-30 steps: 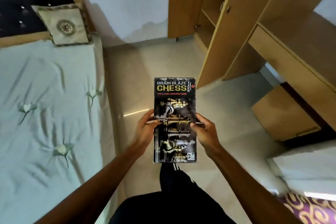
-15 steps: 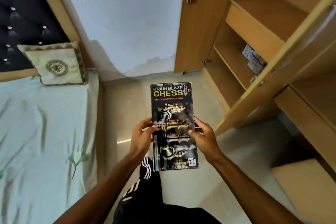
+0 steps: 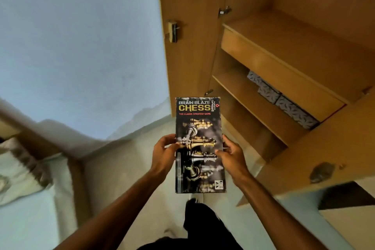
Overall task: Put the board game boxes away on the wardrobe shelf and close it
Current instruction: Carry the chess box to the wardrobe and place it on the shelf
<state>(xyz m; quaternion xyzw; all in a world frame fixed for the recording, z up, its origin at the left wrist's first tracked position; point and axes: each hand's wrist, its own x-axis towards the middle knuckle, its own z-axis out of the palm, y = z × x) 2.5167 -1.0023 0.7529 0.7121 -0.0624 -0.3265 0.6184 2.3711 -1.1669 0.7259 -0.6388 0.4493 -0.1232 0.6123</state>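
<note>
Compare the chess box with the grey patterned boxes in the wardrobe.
The chess box is black with yellow lettering; the patterned boxes are grey. The left hand and right hand grip the chess box; the patterned boxes sit on a wardrobe shelf. Both are rectangular.

Bed (image 3: 30,219) left, pillow (image 3: 18,160) on it; pale wall (image 3: 81,46).

Wardrobe (image 3: 194,57) stands open on the pale tile floor (image 3: 125,168). Top shelf (image 3: 294,32): plain wood with a deep front lip. Middle shelf (image 3: 249,95): row of grey patterned boxes (image 3: 292,111), touching end to end, toward the back right. Bed (image 3: 30,219) at left: light green sheet with a blurred pillow (image 3: 18,160) on it.
</note>
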